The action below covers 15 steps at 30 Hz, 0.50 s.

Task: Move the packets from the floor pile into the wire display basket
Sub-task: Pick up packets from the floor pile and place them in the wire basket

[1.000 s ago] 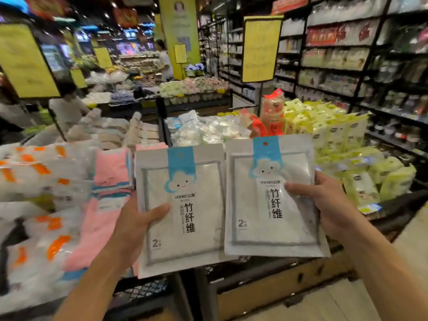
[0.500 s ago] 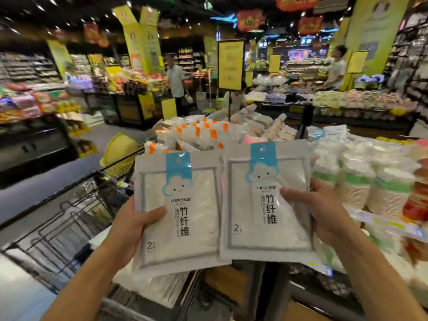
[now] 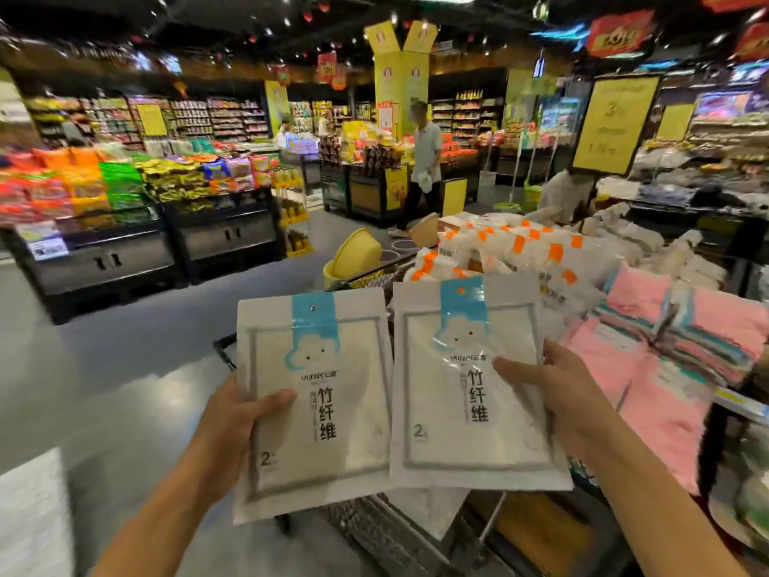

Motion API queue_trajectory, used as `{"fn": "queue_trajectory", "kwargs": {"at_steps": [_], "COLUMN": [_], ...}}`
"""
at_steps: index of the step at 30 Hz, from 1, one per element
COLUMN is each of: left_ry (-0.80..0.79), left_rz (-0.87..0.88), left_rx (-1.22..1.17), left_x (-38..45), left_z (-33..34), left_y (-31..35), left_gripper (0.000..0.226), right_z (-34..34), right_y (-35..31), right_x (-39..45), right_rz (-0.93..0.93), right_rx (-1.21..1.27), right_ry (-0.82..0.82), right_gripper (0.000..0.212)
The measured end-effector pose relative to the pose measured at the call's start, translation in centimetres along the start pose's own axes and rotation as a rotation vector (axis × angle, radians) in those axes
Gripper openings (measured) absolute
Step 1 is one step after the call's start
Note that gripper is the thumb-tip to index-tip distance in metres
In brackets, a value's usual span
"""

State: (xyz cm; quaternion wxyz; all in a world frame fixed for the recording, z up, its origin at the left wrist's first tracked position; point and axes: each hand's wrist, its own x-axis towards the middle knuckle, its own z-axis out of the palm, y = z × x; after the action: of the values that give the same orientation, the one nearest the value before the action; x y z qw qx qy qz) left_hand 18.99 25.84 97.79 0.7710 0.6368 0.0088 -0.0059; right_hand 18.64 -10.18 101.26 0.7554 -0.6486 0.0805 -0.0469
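1. Head view: your left hand (image 3: pixel 233 426) grips the left packet (image 3: pixel 316 406) at its left edge, thumb across the front.
2. Your right hand (image 3: pixel 557 397) grips the right packet (image 3: pixel 470 389), whose left edge overlaps the first.
3. Both are held up over a wire basket (image 3: pixel 387 530); pink cloths (image 3: pixel 666 360) lie to the right.

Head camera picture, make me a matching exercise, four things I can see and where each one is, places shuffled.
Things:
1. left packet
2. right packet
3. pink cloths
4. yellow basin

Places:
A. on the floor past the packets
B. stacked on the display at the right
C. held by the right hand
D. held by the left hand

Pairs: 1-D, 2-C, 3-B, 4-A
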Motion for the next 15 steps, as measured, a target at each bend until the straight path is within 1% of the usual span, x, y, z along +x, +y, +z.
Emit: {"fn": "queue_trajectory", "kwargs": {"at_steps": [3,6,9,10,12,15], "left_ry": [0.056,0.082,0.122,0.138,0.154,0.181], "left_rz": [-0.01,-0.02,-0.037,-0.041,-0.051,-0.068], "left_rx": [-0.053,-0.051,-0.072,-0.068,-0.06,-0.074], "left_x": [0.6,1.2,2.1,2.6,3.7,5.8], "left_z": [-5.6,-9.5,-12.1,-12.7,-13.6,-14.7], "left_y": [-0.1,-0.4,-0.9,-1.0,-1.4,-2.2], "left_gripper": [0.053,0.076,0.068,0.07,0.083,0.064], "right_z": [5.0,8.6,11.0,11.6,12.6,13.9], "right_y": [1.9,3.3,4.3,4.7,5.4,6.7], "right_x": [0.9,1.6,2.4,2.9,4.1,6.7], "right_rz": [0.026,0.059,0.086,0.091,0.106,0.138], "right_rx": [-0.006,-0.01,-0.009,-0.01,-0.015,-0.021], "right_ry": [-0.039,-0.06,-0.081,-0.089,-0.097,-0.094], "right_gripper": [0.036,0.035,0.033,0.031,0.031,0.037]}}
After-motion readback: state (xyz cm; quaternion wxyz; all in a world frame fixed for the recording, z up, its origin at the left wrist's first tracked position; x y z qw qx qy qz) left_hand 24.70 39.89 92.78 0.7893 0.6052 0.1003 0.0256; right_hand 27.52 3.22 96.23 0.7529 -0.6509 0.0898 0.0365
